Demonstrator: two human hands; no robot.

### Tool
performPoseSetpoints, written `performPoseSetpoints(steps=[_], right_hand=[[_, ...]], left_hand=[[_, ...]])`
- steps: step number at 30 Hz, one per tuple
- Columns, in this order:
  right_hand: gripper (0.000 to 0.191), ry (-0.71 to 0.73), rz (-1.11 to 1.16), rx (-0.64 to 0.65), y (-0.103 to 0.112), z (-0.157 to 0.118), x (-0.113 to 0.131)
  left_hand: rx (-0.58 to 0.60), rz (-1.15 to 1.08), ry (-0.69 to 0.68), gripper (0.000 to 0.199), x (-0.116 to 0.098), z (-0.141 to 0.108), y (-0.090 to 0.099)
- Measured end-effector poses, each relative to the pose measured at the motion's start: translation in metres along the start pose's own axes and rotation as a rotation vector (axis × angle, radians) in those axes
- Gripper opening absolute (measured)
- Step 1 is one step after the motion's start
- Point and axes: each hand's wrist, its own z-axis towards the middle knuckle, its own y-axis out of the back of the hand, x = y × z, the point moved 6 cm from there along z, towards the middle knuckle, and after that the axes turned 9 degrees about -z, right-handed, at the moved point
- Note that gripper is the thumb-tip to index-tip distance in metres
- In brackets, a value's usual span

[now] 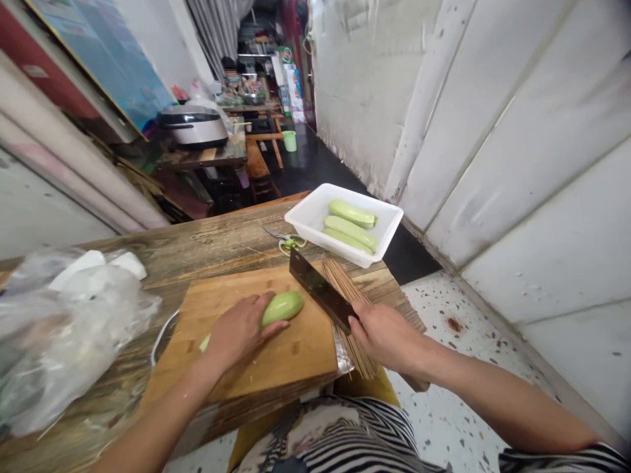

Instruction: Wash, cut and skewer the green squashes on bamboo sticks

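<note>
- Pale green marrow [282,309], smooth and oblong, lies on the wooden cutting board [276,348], with my left hand [239,332] closed over it and my fingers curved along its skin.
- My right hand [387,335] grips the handle of a dark, rectangular steel cleaver [320,289], its blade above the board's far corner.
- A bundle of thin bamboo skewers [363,358] lies just beside the board, under the cleaver.
- A white plastic tray [315,200] holds three more marrows [348,226] on the rough plank table [197,246].
- Scissors [276,233] lie near the tray; a crumpled clear plastic bag [64,335] sits left of the board.
</note>
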Motion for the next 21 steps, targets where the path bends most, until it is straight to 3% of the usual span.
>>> performPoseSetpoints(steps=[11, 21], right_hand=[[0.022, -0.005, 0.094, 0.073, -0.013, -0.024, -0.007], [0.017, 0.028, 0.139, 0.096, -0.01, -0.021, 0.011]], left_hand=[[0.064, -0.091, 0.04, 0.073, -0.006, 0.012, 0.0], [0.065, -0.062, 0.033, 0.069, -0.01, 0.006, 0.004]])
